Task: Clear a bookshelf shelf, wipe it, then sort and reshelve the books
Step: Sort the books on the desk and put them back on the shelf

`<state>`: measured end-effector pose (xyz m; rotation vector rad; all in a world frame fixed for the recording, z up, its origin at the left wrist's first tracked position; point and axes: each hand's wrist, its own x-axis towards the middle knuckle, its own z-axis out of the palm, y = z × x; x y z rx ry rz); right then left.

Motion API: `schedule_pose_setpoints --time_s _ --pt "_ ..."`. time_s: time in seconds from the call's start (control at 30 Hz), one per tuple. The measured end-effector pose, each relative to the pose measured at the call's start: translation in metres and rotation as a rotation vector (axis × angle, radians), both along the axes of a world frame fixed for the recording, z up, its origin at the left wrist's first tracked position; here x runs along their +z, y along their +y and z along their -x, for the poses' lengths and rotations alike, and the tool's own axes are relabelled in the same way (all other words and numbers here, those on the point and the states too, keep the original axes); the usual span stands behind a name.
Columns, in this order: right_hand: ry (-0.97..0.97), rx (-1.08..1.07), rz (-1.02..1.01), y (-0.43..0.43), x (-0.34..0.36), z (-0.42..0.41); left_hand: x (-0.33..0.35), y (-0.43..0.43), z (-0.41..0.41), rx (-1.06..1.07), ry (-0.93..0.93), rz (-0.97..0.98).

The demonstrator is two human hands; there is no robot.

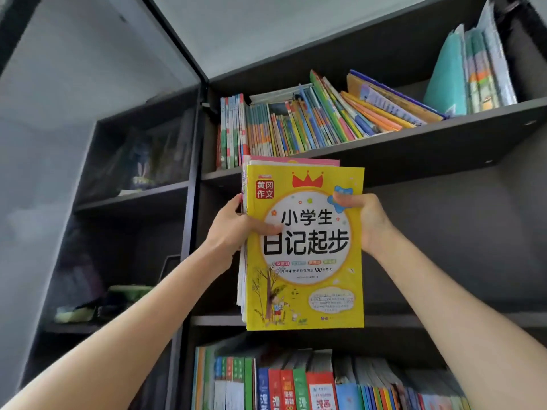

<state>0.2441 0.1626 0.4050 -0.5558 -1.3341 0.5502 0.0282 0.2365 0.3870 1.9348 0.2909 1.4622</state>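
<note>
Below leaning books (370,113), left hand (233,229) and right hand (368,220) grip a book stack (307,285).

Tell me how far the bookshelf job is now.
Done: the middle shelf looks cleared. In hand: left hand and right hand grip a stack of books before it. Left: shelving that stack; whether it was wiped cannot be told.

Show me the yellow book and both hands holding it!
yellow book (305,291), head view, lower front cover.
left hand (233,229), head view, middle of the hand.
right hand (366,220), head view, middle of the hand.
</note>
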Motion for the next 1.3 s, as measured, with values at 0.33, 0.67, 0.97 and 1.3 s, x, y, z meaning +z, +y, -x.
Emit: schedule_pose_setpoints --time_s 0.33,0.67,0.97,1.3 --pt "0.049 0.048 0.097 0.109 0.014 -0.065 0.016 0.106 -0.067 0.073 0.092 0.095" --pt "-0.031 0.000 0.344 0.156 -0.010 -0.074 -0.023 0.160 -0.081 0.036 0.097 0.114" --pt "-0.988 -1.414 0.087 0.065 -0.076 0.005 -0.031 0.166 -0.093 0.143 -0.040 0.056" --pt "-0.970 -0.938 0.362 0.190 -0.099 0.016 -0.032 0.158 -0.109 0.694 -0.045 -0.087"
